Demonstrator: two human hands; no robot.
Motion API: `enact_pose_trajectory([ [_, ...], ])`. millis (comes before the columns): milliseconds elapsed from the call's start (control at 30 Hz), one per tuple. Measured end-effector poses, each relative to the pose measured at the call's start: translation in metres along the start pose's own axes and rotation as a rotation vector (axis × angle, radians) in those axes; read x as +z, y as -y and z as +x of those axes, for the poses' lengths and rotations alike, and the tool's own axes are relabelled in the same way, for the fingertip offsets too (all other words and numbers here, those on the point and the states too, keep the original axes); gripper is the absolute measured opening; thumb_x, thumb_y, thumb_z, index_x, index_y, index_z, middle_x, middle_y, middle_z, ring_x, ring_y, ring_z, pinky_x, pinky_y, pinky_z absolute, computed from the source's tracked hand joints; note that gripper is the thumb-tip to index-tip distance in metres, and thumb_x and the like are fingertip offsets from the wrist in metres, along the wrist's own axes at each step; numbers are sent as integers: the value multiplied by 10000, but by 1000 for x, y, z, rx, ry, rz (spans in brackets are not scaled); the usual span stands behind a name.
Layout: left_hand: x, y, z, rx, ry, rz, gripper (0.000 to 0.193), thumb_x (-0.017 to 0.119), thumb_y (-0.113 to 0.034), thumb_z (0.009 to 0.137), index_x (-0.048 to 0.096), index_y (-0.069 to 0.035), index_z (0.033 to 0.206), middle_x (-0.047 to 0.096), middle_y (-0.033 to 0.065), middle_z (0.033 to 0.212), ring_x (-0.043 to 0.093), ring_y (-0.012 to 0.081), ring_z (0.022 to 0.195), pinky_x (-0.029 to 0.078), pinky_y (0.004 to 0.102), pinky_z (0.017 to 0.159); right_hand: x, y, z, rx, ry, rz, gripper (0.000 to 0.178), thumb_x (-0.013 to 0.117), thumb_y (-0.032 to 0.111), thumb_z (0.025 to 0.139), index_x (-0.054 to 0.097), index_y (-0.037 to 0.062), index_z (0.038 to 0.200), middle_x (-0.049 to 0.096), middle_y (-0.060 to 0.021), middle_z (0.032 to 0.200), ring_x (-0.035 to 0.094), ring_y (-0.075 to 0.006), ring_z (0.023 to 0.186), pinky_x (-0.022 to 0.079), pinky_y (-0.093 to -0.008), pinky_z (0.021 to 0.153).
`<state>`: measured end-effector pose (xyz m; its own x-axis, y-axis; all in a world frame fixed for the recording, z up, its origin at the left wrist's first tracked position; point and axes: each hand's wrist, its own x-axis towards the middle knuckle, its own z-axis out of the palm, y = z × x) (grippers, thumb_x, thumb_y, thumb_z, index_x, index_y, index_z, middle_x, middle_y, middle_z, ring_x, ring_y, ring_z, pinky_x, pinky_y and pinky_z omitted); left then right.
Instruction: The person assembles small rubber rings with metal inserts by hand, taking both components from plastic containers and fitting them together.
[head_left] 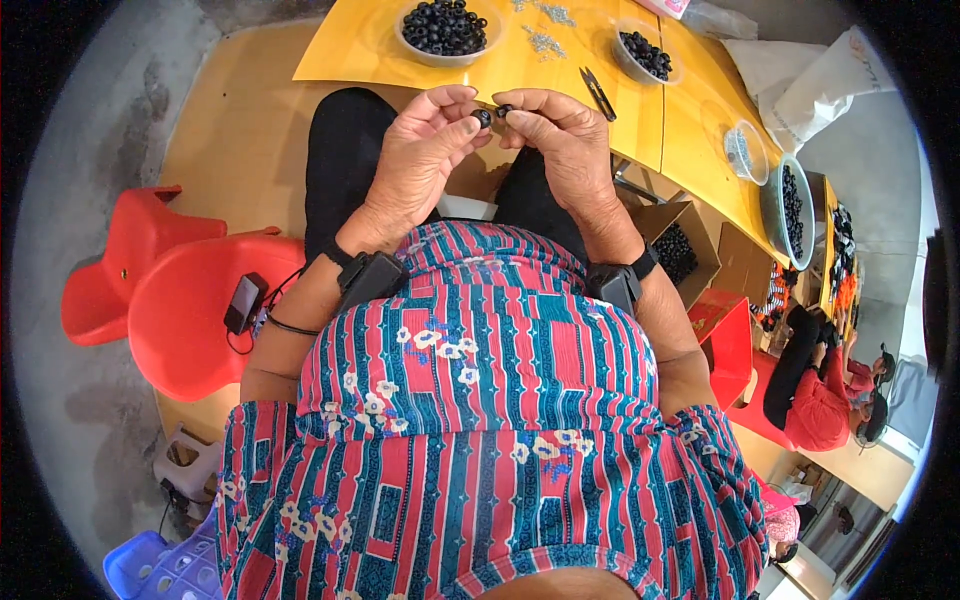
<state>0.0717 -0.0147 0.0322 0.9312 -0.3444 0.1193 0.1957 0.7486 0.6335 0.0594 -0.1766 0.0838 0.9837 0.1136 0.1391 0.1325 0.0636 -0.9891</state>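
My left hand [425, 155] pinches a small black ring-shaped part [482, 118] between thumb and forefinger. My right hand [560, 135] holds a second small black part [503, 110] right against it, fingertips of both hands almost touching. Both hands hover above my lap, just in front of the yellow table [360, 45]. A black band with a small device sits on each wrist.
On the table stand a white bowl of black rings [445, 27], a smaller bowl of black parts [643, 53], small silver pieces [543, 40] and black snips [597, 92]. More bowls [790, 210] stand further right. Red plastic stools [190, 300] are at my left, another person [820, 390] sits at right.
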Motion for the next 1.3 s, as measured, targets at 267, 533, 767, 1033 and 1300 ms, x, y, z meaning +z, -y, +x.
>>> enact_pose_trajectory([
  [267,3,-3,-1,34,-12,52,287,553,22,854,501,-36,1131,552,44,1031,540,125,982,465,273,888,3,2,0,-8,12,-86,174,571,19,844,646,-28,994,632,-33,770,571,-91,658,477,-208,638],
  [533,6,-7,-2,55,-26,98,269,554,37,852,512,-14,1113,534,41,1019,542,107,946,486,273,874,7,4,-1,14,1,-49,171,572,28,849,646,-30,991,634,-38,777,571,-89,656,473,-205,634],
  [767,5,-5,-1,69,-24,97,267,555,39,851,514,-14,1109,531,37,1011,542,103,938,484,262,871,6,1,1,7,-1,-89,165,575,34,850,650,-26,985,633,-36,769,568,-86,652,473,-202,622],
  [1033,5,-6,-2,72,-39,192,300,591,28,827,528,-43,1112,535,6,993,513,69,905,447,182,778,6,-1,1,-60,-8,-151,151,586,4,839,650,-31,971,630,-32,763,560,-76,642,467,-196,611],
  [1300,8,-4,0,145,-64,297,302,596,52,814,537,-24,1100,533,21,1005,514,86,925,448,201,833,7,-3,1,-218,-68,-422,131,616,3,793,666,13,914,614,-45,737,583,-104,633,474,-214,580],
])
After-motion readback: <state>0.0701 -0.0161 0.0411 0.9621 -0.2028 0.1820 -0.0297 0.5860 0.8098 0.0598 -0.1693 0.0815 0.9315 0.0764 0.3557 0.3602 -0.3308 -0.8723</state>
